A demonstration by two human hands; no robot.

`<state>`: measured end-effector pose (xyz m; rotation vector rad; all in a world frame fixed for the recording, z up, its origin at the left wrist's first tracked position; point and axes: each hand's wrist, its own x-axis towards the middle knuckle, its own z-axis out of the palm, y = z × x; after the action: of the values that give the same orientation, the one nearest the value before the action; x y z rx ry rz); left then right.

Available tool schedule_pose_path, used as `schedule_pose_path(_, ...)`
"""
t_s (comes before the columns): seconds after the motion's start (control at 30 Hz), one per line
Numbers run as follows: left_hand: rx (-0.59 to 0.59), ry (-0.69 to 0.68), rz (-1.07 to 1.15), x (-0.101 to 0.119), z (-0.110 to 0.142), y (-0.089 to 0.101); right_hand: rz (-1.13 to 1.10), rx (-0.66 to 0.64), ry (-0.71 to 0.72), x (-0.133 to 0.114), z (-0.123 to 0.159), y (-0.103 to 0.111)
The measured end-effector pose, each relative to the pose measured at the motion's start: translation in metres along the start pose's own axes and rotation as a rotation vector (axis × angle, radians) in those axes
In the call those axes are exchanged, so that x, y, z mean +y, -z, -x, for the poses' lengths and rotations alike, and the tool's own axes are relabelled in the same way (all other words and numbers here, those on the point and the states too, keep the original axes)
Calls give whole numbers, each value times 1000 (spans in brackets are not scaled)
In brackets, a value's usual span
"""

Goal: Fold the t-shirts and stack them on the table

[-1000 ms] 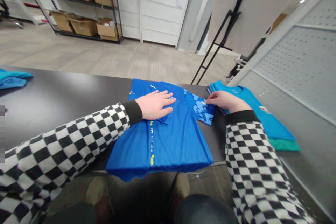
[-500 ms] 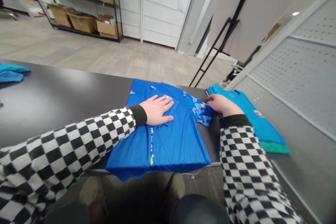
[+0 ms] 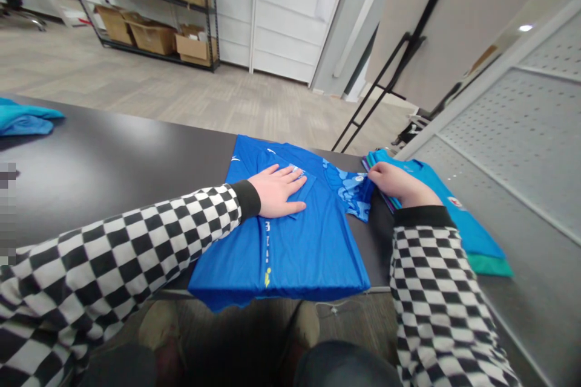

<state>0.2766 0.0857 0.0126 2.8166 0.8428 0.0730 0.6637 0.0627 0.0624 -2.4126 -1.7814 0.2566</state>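
Grey-brown plank-patterned floor [image 3: 172, 87]: stretches across the middle distance
Long dark smooth table [image 3: 149, 157]: crosses the whole view, its near edge close to the person
Pale grey perforated partition [image 3: 512, 121]: slants along the right side
Black metal shelving rack [image 3: 214, 12]: stands on the floor beyond the table, bearing brown cardboard boxes [image 3: 154, 35] on two levels
Black-and-white checked sleeves [image 3: 190, 224]: cover both of the person's arms and end in black cuffs
Bright-blue short-sleeved shirt [image 3: 318, 248]: lies on the table in front of the person, its hem hanging slightly over the near edge
Neat turquoise-topped stack of folded garments [image 3: 463, 224]: rests right of the shirt by the partition, a green layer showing beneath
Crumpled light-blue cloth bundle [image 3: 27, 118]: lies at the table's far left, well apart from the shirt
Bare left hand [image 3: 279, 192]: rests palm down on the shirt, fingers spread, well apart from the other hand
Bare right hand [image 3: 403, 184]: pinches the edge of the shirt's cloud-patterned blue sleeve [image 3: 351, 190] between thumb and fingers
White-and-yellow printed strip [image 3: 267, 278]: runs down the shirt toward its hem
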Motion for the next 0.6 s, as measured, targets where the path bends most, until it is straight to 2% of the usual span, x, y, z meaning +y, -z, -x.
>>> schedule_pose_path(0.1,4,-2,2,-1,0,-1,-277,75,17,-9,5,-3)
schedule_pose_path(0.17,13,-8,8,-1,0,-2,-517,87,52,-24,9,-3)
schedule_pose_path(0.3,50,-20,31,-2,0,-4,-865,49,152,-80,15,9)
schedule_pose_path(0.47,105,-24,8,-2,-1,-7,-957,-60,299,-176,12,35)
schedule_pose_path(0.6,137,-33,-5,0,1,-7,-872,-228,387,-244,6,36)
